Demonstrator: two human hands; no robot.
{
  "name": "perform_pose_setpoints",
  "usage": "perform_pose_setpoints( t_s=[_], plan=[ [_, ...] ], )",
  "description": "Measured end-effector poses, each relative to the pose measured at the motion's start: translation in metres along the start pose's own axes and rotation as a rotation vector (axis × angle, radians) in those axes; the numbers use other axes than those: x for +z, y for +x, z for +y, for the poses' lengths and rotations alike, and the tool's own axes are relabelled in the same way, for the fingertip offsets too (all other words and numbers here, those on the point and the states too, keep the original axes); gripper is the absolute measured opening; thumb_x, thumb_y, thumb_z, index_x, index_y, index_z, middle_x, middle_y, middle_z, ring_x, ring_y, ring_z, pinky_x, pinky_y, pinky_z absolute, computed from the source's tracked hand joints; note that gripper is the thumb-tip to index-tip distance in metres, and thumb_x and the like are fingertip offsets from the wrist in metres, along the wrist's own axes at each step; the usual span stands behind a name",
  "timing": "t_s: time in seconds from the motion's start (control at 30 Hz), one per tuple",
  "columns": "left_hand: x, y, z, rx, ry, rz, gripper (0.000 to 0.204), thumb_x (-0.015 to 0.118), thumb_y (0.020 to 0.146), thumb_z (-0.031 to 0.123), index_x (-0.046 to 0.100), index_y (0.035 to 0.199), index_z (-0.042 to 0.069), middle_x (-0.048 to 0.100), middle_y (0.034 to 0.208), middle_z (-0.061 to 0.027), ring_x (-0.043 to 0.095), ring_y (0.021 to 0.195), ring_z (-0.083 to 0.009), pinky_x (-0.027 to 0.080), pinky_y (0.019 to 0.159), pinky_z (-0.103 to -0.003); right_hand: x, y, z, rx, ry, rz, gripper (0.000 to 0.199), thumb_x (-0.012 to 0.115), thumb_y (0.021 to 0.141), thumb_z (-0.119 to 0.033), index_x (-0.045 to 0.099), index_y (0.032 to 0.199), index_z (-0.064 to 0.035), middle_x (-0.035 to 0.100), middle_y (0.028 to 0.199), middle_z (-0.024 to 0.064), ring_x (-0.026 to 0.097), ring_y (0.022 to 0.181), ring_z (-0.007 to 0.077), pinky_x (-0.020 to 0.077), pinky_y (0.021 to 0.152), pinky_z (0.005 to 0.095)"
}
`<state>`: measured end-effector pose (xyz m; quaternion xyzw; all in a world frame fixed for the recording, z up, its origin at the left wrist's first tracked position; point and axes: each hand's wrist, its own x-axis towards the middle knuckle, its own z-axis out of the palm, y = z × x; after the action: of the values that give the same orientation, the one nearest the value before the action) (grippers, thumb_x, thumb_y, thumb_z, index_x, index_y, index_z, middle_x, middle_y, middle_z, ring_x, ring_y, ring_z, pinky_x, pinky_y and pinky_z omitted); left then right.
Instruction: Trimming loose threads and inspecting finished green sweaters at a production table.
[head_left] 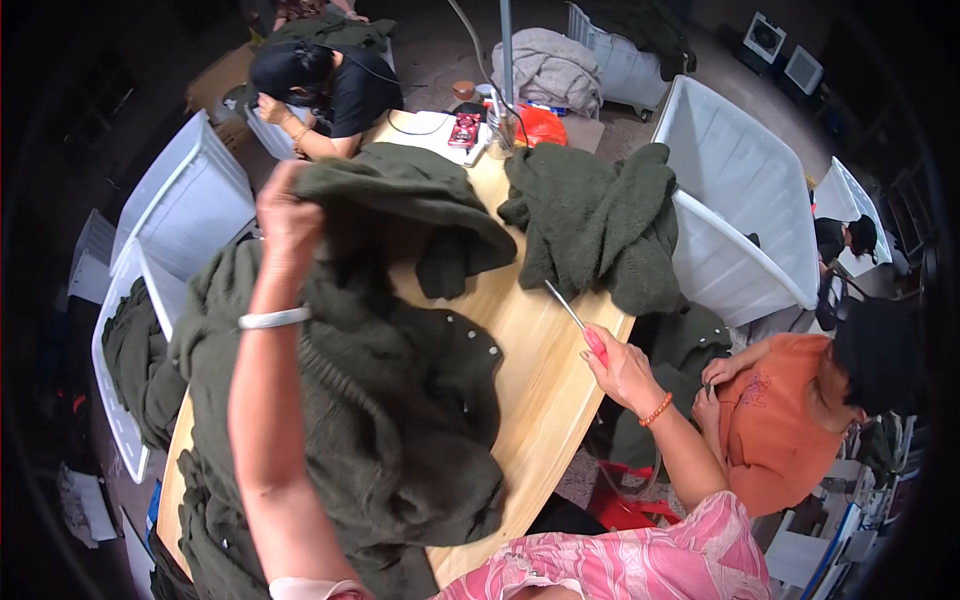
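Observation:
My left hand (288,215) is raised over the far left part of the table, its fingers closed on the edge of a dark green knitted garment (410,200) that spreads to the right. Lower and to the right, my right hand (625,372) grips the pink handle of a thin metal-shafted tool (580,322), its tip pointing up and left. Whether it is an awl, a hook or a screwdriver I cannot tell. A heap of dark green knitwear (360,430) with pale buttons covers the near left of the wooden table (540,400). Another green garment (600,225) lies beyond the tool tip.
White plastic bins stand left (185,190) and right (740,190) of the table. A person in black (355,90) leans at its far end; another in orange (785,420) handles dark cloth at the right. A metal pole (507,60) rises behind an orange-red bag (540,125).

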<state>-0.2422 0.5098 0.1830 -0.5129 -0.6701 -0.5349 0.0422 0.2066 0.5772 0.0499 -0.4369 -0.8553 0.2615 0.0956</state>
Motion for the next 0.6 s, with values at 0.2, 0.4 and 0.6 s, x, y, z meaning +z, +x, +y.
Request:
perform_pose_setpoints(
  t_s=[0.2, 0.4, 0.6],
  plan=[
    [-0.273, -0.061, 0.103, 0.037, -0.39, 0.287, 0.026, 0.061, 0.092, 0.0, 0.064, 0.118, 0.0, 0.068, 0.112, -0.0106, 0.066, 0.102, -0.0209, 0.052, 0.093, -0.033, 0.001, -0.035, -0.071, -0.201, 0.054, 0.006, 0.045, 0.063, 0.093, -0.028, 0.048, 0.132, -0.0122, 0.066, 0.087, 0.0245, 0.065, 0.085, 0.0447, 0.0512, 0.073, 0.0499],
    [-0.432, -0.317, 0.201, -0.169, 0.328, 0.19, 0.033, 0.06, 0.092, 0.007, 0.057, 0.124, -0.001, 0.06, 0.122, -0.0128, 0.06, 0.11, -0.0244, 0.046, 0.096, -0.035, 0.019, -0.08, -0.148, -0.361, 0.131, -0.065, 0.043, 0.063, 0.093, -0.028, 0.05, 0.132, -0.0137, 0.067, 0.092, 0.0242, 0.064, 0.088, 0.0452, 0.0514, 0.076, 0.0494],
    [-0.301, -0.508, 0.182, -0.71, 0.148, -0.536, 0.052, 0.081, 0.074, 0.014, 0.064, 0.122, 0.003, 0.062, 0.125, -0.0158, 0.057, 0.12, -0.0282, 0.046, 0.101, -0.038, 0.046, -0.112, -0.189, -0.445, 0.123, -0.164, 0.046, 0.063, 0.093, -0.028, 0.048, 0.134, -0.0133, 0.069, 0.105, 0.0189, 0.065, 0.097, 0.0402, 0.0531, 0.083, 0.0461]
  ],
)
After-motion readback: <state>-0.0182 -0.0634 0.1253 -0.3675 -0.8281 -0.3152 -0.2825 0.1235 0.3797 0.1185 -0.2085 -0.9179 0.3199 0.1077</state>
